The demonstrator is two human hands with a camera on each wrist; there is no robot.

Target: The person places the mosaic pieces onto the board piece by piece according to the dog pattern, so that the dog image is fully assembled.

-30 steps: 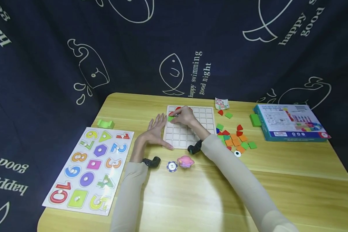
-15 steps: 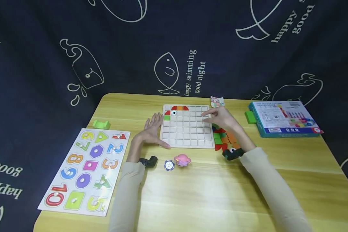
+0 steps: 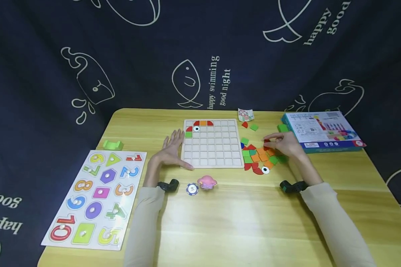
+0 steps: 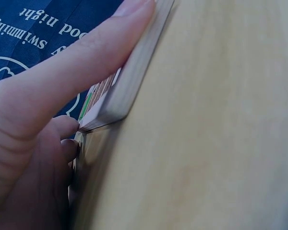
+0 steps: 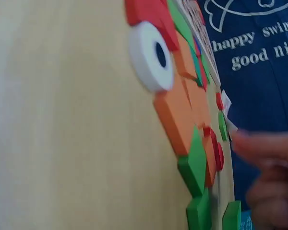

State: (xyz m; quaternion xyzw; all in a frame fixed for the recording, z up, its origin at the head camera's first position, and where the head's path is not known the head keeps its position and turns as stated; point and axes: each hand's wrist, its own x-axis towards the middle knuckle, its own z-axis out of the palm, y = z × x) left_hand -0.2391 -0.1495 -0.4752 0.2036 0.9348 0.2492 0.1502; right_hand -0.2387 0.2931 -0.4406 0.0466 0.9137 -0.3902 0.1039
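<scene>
My left hand (image 3: 170,152) spreads along the left edge of a white grid board (image 3: 212,150), its thumb on the near corner. In the left wrist view the thumb (image 4: 81,67) lies against the board's side. Near the board's upper left are red quarter-round tiles (image 3: 196,123), an orange tile (image 3: 203,123), a round eye tile (image 3: 196,129) and a green tile (image 3: 188,134). My right hand (image 3: 285,145) hovers at the far right of the loose tiles, thumb and forefinger apart, beside red quarter-round tiles (image 5: 213,146). Another eye tile (image 3: 265,170) lies in the pile.
A number-and-shape puzzle board (image 3: 100,200) lies at left, a green block (image 3: 113,145) behind it. A poker chip (image 3: 192,189) and a pink toy (image 3: 207,182) sit in front. At right stands a toy box (image 3: 324,131); a small picture card (image 3: 245,115) lies at the back.
My right hand has left the board's upper-left tiles and moved right across the board to the loose tiles. The left hand stays at the board's edge. The head view has shifted slightly.
</scene>
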